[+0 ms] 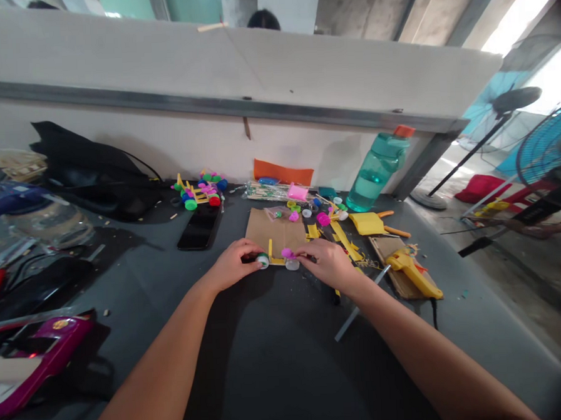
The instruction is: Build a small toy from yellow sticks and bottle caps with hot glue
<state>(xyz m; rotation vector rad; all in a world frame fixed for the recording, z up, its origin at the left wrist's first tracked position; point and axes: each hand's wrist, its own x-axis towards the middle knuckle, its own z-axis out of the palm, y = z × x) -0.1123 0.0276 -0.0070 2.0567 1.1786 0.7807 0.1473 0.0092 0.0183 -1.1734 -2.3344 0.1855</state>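
My left hand (234,262) is closed, its thumb and fingers pinching a white-and-green bottle cap (263,260) by its edge. A small yellow L-shaped frame (277,260) lies between my hands, close to that cap. My right hand (330,264) pinches a small magenta piece (288,253), whose exact kind I cannot make out. Just below that piece is a translucent whitish cap (291,264). All of this sits at the near edge of a brown cardboard sheet (257,227).
Behind are small built toys (199,192), a black phone (200,227) and loose coloured caps (323,219). To the right stand a teal water bottle (375,173) and a yellow glue gun (413,273) with a cord. A black bag (95,176) and magenta case (48,357) lie left.
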